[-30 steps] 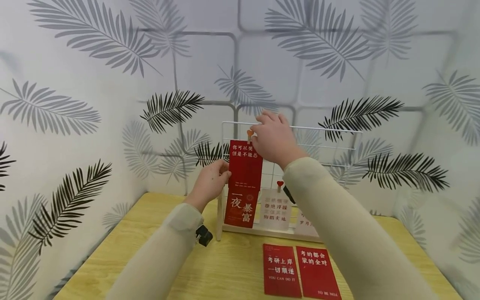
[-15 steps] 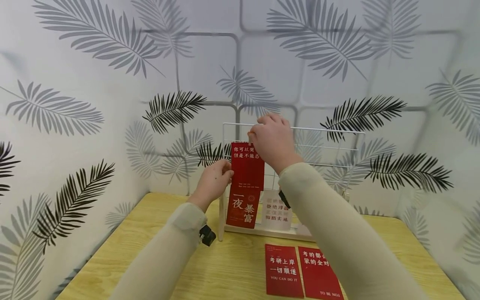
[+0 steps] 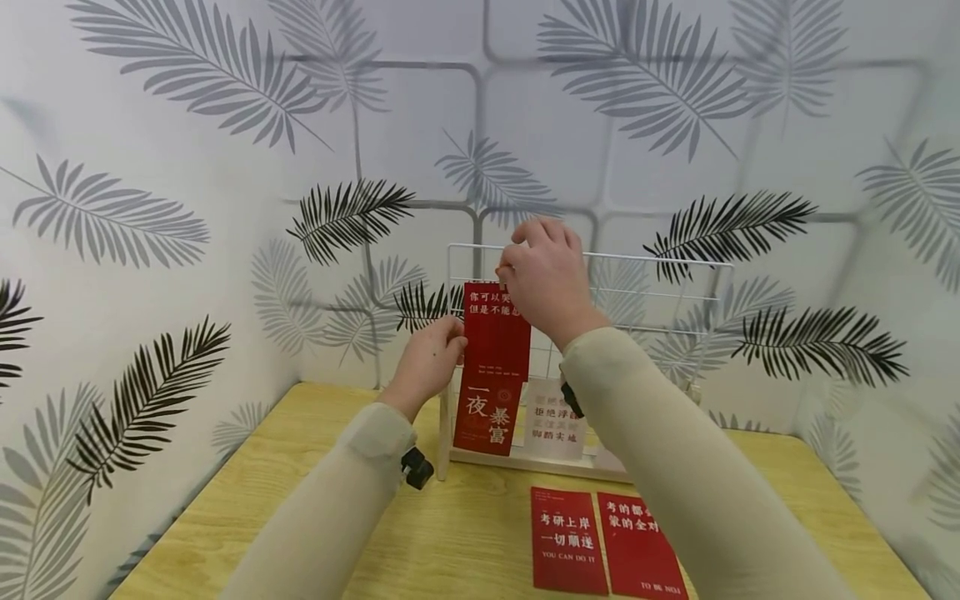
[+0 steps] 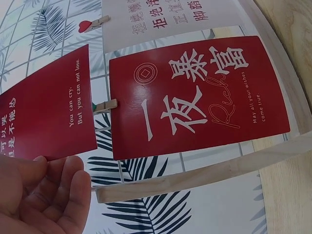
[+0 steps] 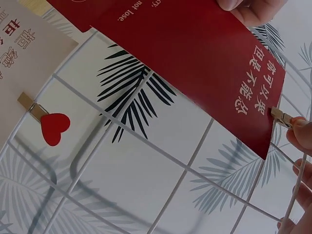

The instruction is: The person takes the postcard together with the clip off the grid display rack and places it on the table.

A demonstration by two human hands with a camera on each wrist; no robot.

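Observation:
A red card (image 3: 495, 342) with white lettering stands against the upper left of a white wire grid rack (image 3: 652, 296). My left hand (image 3: 426, 365) pinches its left edge between thumb and fingers. At the card's top edge, my right hand (image 3: 549, 279) holds a small wooden clothespin (image 5: 282, 117) by its end; an orange piece on it is mostly covered by the fingertips. In the right wrist view the clothespin's tip sits over the card's top edge. Directly below hangs a second red card (image 4: 200, 97), held by another wooden clothespin (image 4: 105, 106).
Beside the lower red card hangs a pale card (image 3: 553, 421) under a clothespin with a red heart (image 5: 54, 127). Two more red cards (image 3: 570, 542) lie on the wooden table (image 3: 450, 533) in front of the rack's wooden base. A leaf-patterned wall (image 3: 420, 125) stands behind.
My right hand has shifted slightly, and its fingers now cover most of the orange heart that showed a second ago. The left hand stays at the card's edge.

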